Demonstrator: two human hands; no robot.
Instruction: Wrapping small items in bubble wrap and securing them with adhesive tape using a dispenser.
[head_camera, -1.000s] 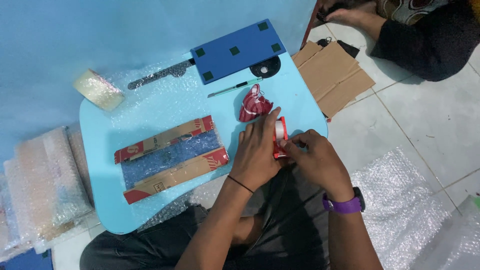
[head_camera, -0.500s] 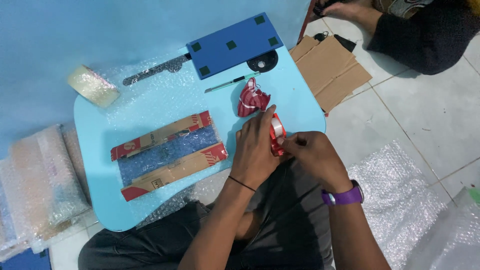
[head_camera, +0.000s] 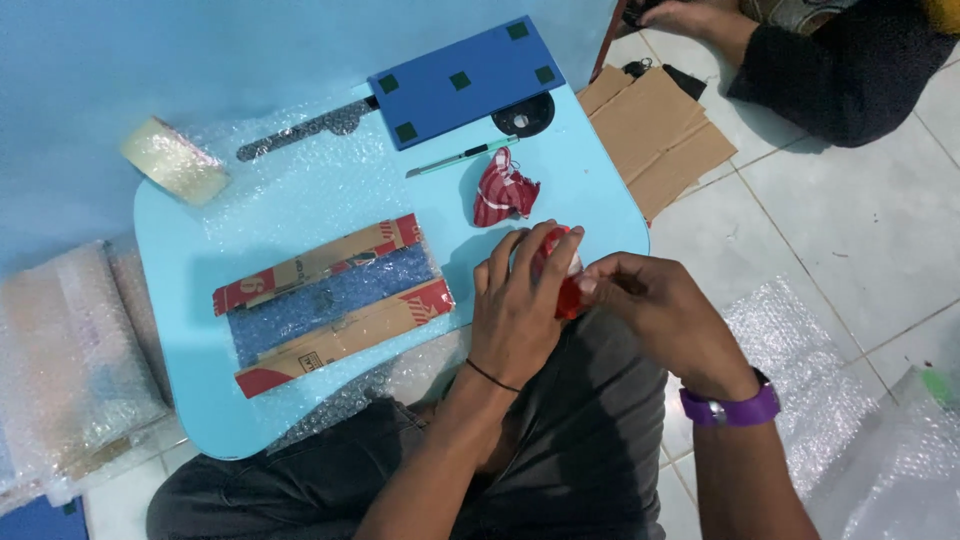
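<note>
My left hand grips a red tape roll at the near right edge of the light blue table. My right hand, with a purple watch on the wrist, pinches at the roll's rim with its fingertips. Just beyond the hands lies a crumpled wad of red and white tape. An open cardboard box wrapped in bubble wrap, blue inside, lies left of my hands.
A clear tape roll, a blue board, a green craft knife and a black tape core lie at the far side. Flat cardboard and another person's hand and dark sleeve are on the tiled floor. Bubble wrap packs lie at the left.
Both hands have stayed on the red tape roll and shifted slightly nearer the table's edge. The view has tilted a little.
</note>
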